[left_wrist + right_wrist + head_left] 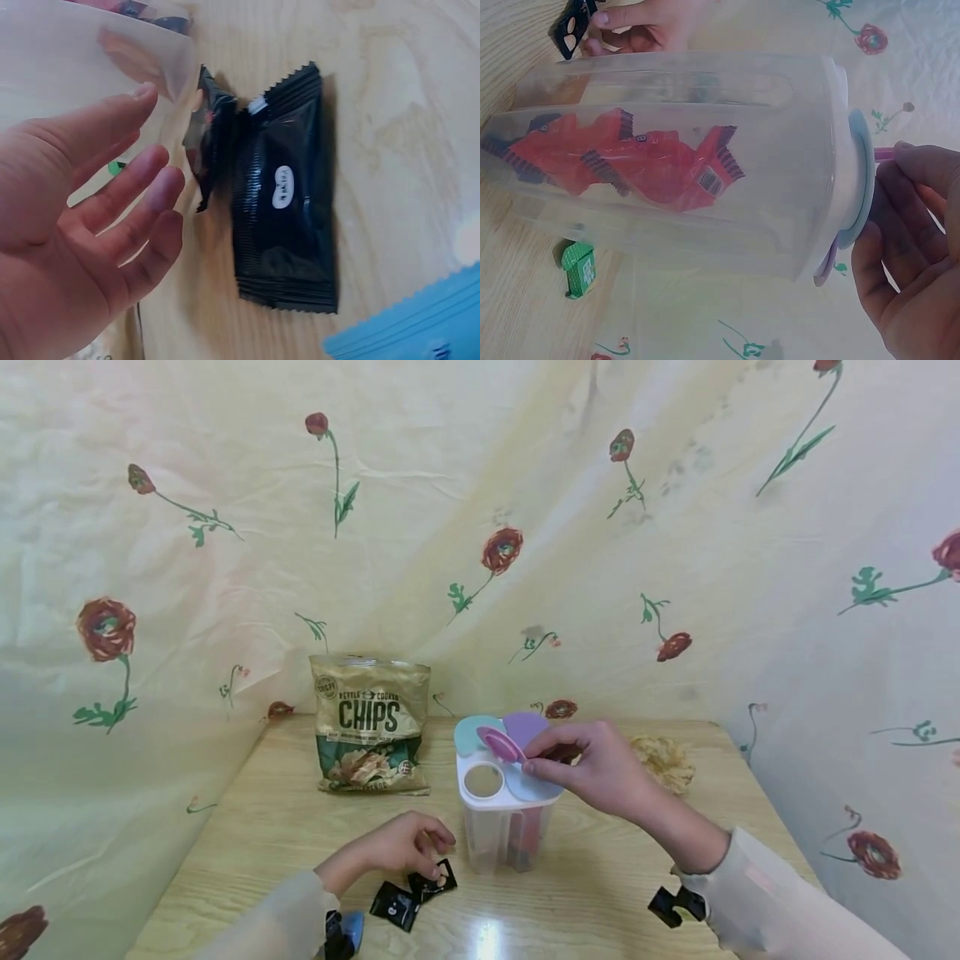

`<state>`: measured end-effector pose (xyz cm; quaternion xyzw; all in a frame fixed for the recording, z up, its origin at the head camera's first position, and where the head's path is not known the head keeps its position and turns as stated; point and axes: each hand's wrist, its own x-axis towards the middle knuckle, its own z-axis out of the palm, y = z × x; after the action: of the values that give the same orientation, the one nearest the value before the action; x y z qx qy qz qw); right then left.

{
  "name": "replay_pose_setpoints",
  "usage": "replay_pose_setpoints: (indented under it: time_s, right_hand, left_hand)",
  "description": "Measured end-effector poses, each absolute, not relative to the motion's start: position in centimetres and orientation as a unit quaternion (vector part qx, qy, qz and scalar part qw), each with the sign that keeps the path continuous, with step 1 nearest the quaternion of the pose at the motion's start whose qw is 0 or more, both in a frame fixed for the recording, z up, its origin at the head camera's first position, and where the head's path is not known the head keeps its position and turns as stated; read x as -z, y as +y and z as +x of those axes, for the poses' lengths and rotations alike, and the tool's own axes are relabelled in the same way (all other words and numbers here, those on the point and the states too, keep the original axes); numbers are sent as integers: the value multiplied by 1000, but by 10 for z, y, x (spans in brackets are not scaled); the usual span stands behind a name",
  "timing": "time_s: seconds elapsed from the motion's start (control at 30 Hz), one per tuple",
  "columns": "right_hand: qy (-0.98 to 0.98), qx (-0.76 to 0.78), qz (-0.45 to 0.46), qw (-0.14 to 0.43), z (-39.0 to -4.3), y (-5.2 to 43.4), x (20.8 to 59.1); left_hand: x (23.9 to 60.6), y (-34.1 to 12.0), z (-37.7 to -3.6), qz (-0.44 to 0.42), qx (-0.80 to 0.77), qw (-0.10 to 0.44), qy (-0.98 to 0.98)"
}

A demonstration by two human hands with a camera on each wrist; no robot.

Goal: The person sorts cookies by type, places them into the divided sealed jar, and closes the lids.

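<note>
Between thumb and fingers my right hand [603,768] pinches the small pink lid [501,745], tilted up off the top of a clear storage container [483,843]. Below the lid a round opening [483,782] shows. Teal [468,735], purple [528,724] and pale blue [532,787] lids lie over the other sections. Inside, red packets [660,165] are visible through the wall. My left hand [405,845] hovers with loosely bent fingers beside two black packets [285,225] on the table, gripping nothing.
A chips bag [371,727] stands at the back left. To the right of the container lies a pale yellow bundle [663,762]. A blue packet [420,330] sits near my left wrist, and a small green packet [580,270] lies beside the container. Floral cloth [450,485] hangs behind.
</note>
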<state>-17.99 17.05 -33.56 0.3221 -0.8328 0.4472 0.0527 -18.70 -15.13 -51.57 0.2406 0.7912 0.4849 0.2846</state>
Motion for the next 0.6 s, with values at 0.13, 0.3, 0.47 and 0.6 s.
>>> replay_pose_setpoints:
  time_s: [0.13, 0.3, 0.47, 0.6]
  right_hand:
    - [-834, -448, 320, 52, -180, 171, 336]
    - [-834, -446, 319, 50, -179, 170, 335]
    - [-836, -443, 321, 49, -178, 170, 334]
    - [-837, -442, 319, 48, -178, 170, 334]
  left_hand:
    - [521, -151, -186, 244, -482, 293, 789]
    - [527, -152, -186, 245, -476, 298, 790]
    - [531, -153, -187, 254, -461, 291, 799]
    - [531, -152, -187, 262, -449, 284, 806]
